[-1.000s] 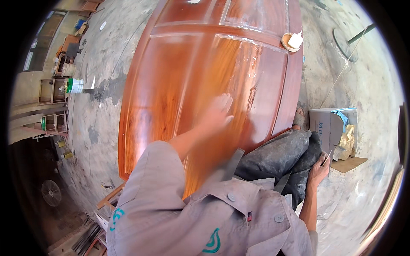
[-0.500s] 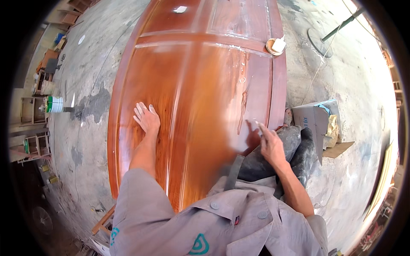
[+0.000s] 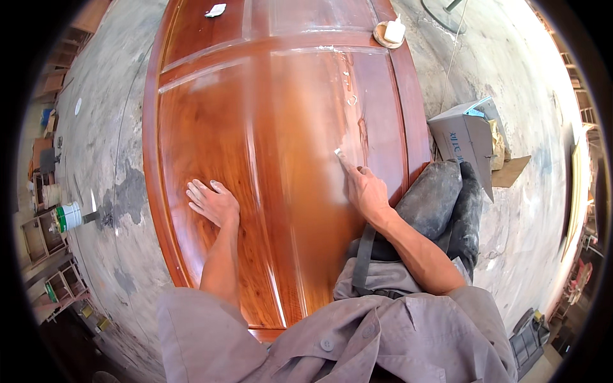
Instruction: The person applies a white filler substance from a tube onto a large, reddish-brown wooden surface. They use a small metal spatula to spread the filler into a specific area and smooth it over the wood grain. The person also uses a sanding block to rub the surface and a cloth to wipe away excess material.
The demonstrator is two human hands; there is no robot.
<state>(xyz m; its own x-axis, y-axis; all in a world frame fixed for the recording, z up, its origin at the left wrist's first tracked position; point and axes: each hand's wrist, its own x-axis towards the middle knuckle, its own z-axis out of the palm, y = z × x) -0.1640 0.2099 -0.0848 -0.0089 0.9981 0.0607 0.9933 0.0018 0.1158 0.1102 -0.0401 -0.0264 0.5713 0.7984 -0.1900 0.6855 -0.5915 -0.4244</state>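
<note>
A glossy red-brown wooden door (image 3: pixel 211 140) with recessed panels lies in front of me. On its left panel my left hand (image 3: pixel 215 203) rests palm down, fingers spread and whitish at the tips. My right hand (image 3: pixel 367 191) is over the right panel, index finger stretched forward and the other fingers curled. A dab of white paste (image 3: pixel 337 152) sits on that fingertip, beside a worn streak (image 3: pixel 362 131) in the finish. White smears (image 3: pixel 347 80) dot the panel farther up. A white squeeze bottle (image 3: pixel 395 30) stands in a round dish (image 3: pixel 381 39) on the door's right edge.
A cardboard box (image 3: pixel 456 140) with brown paper inside stands right of my knees. At the left are a white and green bucket (image 3: pixel 68 216) and wooden frames (image 3: pixel 45 239). A round stand base (image 3: pixel 437 18) is at the far right. A white scrap (image 3: pixel 216 10) lies on the door.
My right hand has moved left and farther up, from near my knee to over the panel. The view has shifted; my left hand stays flat on the left panel.
</note>
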